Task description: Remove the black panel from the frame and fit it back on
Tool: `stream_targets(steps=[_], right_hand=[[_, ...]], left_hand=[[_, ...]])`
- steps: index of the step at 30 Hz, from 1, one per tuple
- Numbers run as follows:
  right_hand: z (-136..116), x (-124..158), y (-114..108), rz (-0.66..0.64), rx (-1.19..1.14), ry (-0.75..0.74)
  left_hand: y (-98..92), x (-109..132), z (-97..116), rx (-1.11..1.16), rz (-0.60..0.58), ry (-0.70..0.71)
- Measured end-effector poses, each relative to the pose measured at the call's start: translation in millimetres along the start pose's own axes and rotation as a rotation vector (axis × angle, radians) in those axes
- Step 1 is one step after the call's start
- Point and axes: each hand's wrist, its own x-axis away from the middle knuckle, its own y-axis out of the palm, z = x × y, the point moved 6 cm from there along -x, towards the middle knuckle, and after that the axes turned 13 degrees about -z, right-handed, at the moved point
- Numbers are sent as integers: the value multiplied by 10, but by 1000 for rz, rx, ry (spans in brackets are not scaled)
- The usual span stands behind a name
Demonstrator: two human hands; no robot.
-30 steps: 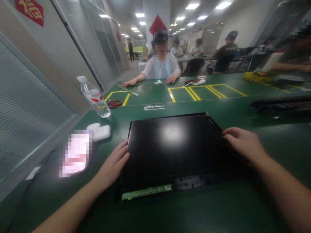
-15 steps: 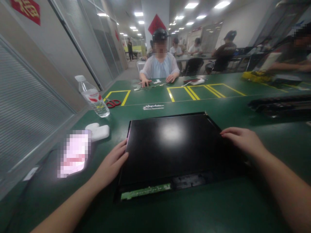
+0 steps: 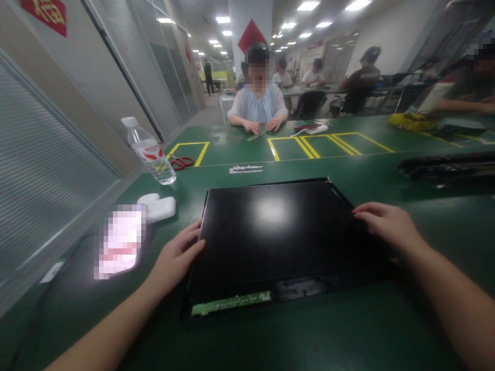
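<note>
A flat black display panel (image 3: 266,237) with a glossy glare spot lies before me on the green table (image 3: 301,335). Along its near edge runs a narrow green circuit board (image 3: 232,303). My left hand (image 3: 180,252) grips the panel's left edge, thumb on top and fingers at the side. At the right edge, the fingertips of my right hand (image 3: 386,219) pinch the rim near the far corner. The undersides of both grips are hidden.
To the left are a lit phone (image 3: 121,242), a white case (image 3: 160,208), a water bottle (image 3: 150,154) and red-handled scissors (image 3: 181,163). White strips (image 3: 245,169) lie beyond the panel. A person (image 3: 258,103) sits opposite. Dark long parts (image 3: 444,167) lie at the right.
My hands keep their places on the panel, and the view has shifted slightly. The person opposite has brought their hands closer together, with the thin green piece now between them.
</note>
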Motion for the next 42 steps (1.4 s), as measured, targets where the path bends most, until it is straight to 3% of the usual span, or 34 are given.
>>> stream_targets(steps=[10,30,42], right_hand=[[-28,78,23,-38,-95,-115],[-17,72,14,-29,-115,-123],[9,62,18,-25,-109,-87]], left_hand=[[-10,1,-98,186,78,-65],[-17,-2,99,-99,10,-7],[27,-16,59,-145,-13,15]])
